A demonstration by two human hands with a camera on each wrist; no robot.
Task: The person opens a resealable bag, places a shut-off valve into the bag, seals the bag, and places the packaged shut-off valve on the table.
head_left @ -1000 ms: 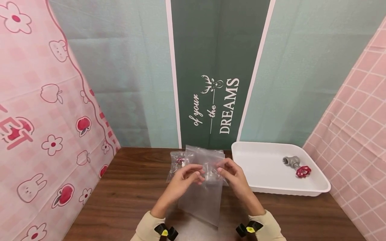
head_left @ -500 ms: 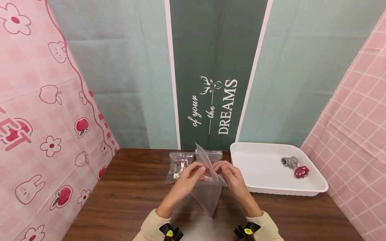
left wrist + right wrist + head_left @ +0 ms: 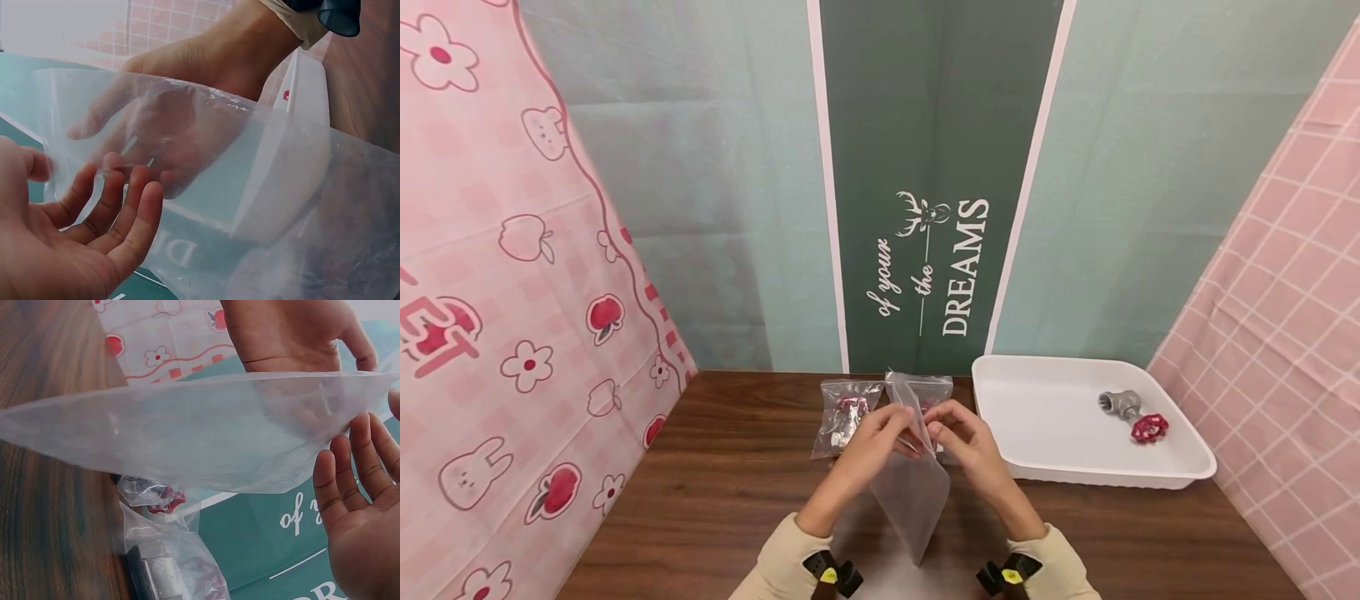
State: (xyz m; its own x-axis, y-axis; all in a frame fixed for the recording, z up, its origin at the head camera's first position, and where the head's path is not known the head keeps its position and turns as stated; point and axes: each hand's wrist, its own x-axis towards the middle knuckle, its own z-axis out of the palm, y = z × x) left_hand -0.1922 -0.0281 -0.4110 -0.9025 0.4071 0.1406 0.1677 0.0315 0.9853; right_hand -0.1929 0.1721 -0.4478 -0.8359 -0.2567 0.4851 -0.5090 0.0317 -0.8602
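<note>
A clear plastic zip bag (image 3: 913, 492) hangs edge-on between my hands over the table, its lower corner pointing toward me. My left hand (image 3: 876, 437) holds it near the top from the left, thumb and fingers curled at its edge. Facing it, my right hand (image 3: 966, 437) pinches at the bag from the right with thumb and forefinger. In the left wrist view the right hand (image 3: 165, 137) shows through the film. Behind lie two filled clear bags: the left one (image 3: 829, 429) shows red and metal parts, the right one (image 3: 936, 385) is partly hidden.
At the right stands a white tray (image 3: 1045, 425), holding a grey pipe valve (image 3: 1122, 403) with a red handwheel (image 3: 1150, 428). The brown wooden table (image 3: 722, 492) meets fabric-covered walls at the back and both sides.
The zip bag has turned from facing me to edge-on, uncovering the left filled bag. My hands have drawn nearer each other at its top; the tray and valve stay put.
</note>
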